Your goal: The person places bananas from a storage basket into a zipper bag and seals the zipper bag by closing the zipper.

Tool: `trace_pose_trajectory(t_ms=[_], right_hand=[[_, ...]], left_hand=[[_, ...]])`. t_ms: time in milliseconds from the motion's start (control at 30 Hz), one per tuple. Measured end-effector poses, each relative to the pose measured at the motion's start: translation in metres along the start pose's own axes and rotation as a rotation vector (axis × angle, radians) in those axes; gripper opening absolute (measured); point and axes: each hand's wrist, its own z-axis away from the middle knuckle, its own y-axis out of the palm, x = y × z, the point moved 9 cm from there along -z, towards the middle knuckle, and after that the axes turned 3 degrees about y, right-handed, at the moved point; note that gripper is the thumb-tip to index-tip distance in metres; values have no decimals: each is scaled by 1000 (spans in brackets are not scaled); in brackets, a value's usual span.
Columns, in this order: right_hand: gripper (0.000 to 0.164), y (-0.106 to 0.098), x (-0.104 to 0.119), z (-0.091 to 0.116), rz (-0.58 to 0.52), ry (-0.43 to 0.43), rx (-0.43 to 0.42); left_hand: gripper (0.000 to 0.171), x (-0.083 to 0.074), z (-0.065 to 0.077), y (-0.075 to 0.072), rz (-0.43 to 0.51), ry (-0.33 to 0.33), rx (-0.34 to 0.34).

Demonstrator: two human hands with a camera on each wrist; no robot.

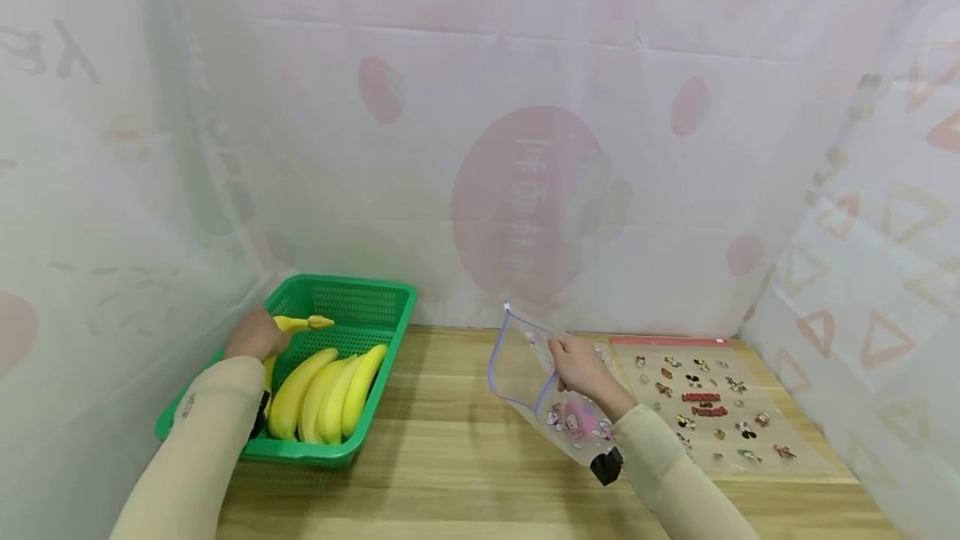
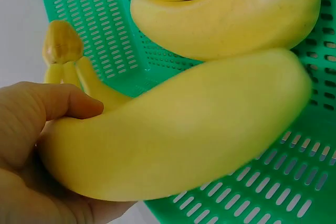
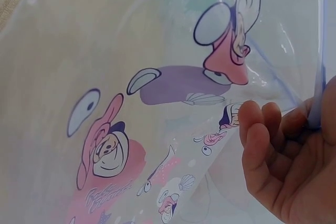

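Backdrop sheets, pale and printed: hung beyond and to either side of both grips.

Bench, wood-grained: set beneath both grips.

Basket, green, perforated: placed below the left grip and reaching to its right.

Flat bag, red-edged, character-printed: laid on the bench to the right of the right grip.

Clear bag, purple-edged: held by the right grip, whose fingers are curled with the edge pinched. Its mouth is seen parted, to the left of that grip. Judged light, limp and slick; best held at the stiffer edge strip, as the film is likely to fold or slip.

Basket bananas, yellow: laid side by side in the basket, to the right of the left grip.

Held bananas, joined at a brown crown: clamped by the left grip, over the basket's left part, thumb laid across one fruit near the crown end. Judged moderately heavy, smooth and easily bruised if real, which cannot be told. Best taken close to the crown, where the fruits are joined; a hold at one tip would probably let them swing.
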Motion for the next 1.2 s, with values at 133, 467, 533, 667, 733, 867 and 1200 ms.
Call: trace_pose_trajectory(t_ms=[133,467,533,667,733,867,1200], right_hand=[[43,-1,1,0,-9,-7,-7],[41,0,-3,0,-14,-16,-4],[41,0,-2,0,-12,-22,-6],[41,0,-1,0,-10,-23,-3],[42,0,-1,0,-14,-23,-2],[42,-1,-1,0,-14,-31,-6],[41,1,2,1,-30,-29,-2]], left_hand=[[59,-5,1,-8,-37,46,-28],[52,-17,5,-24,-31,102,-128],[46,-19,7,-27,-12,104,-139],[42,-24,11,-33,39,101,-166],[45,-26,12,-36,63,99,-184],[49,-30,14,-38,127,90,-223],[56,-51,25,-41,276,117,-321]])
